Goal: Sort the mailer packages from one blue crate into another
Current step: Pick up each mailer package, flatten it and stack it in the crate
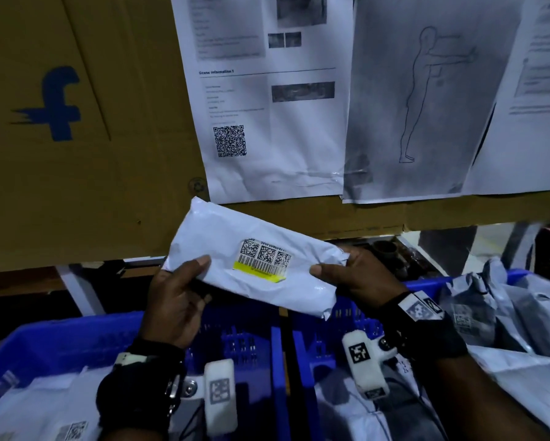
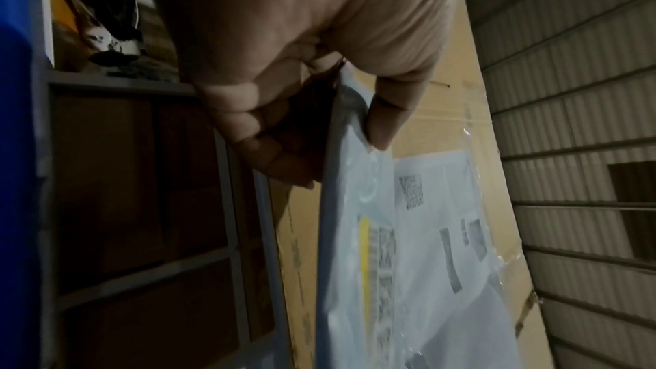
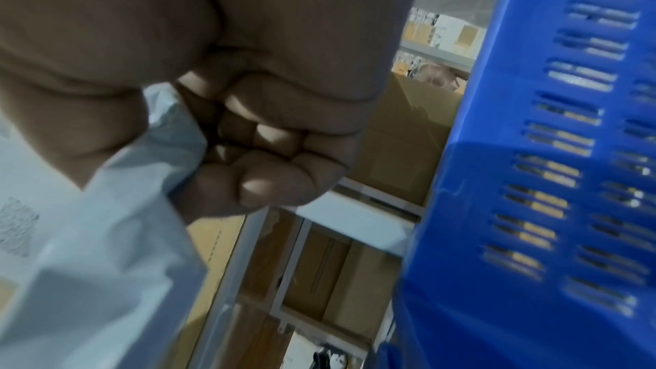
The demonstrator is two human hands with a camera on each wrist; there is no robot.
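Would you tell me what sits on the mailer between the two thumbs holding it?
In the head view, a barcode label with a yellow strip lies on the white mailer, between the left hand and the right hand.

You are standing in a warehouse or parcel sorting station: blue slotted crates (image 1: 276,351) are sitting before you holding poly mailers (image 1: 522,316), a large cardboard carton (image 1: 76,138) is looming behind, instruction sheets (image 1: 267,100) are hanging taped to it, and metal shelving (image 3: 284,277) is showing stacked boxes.
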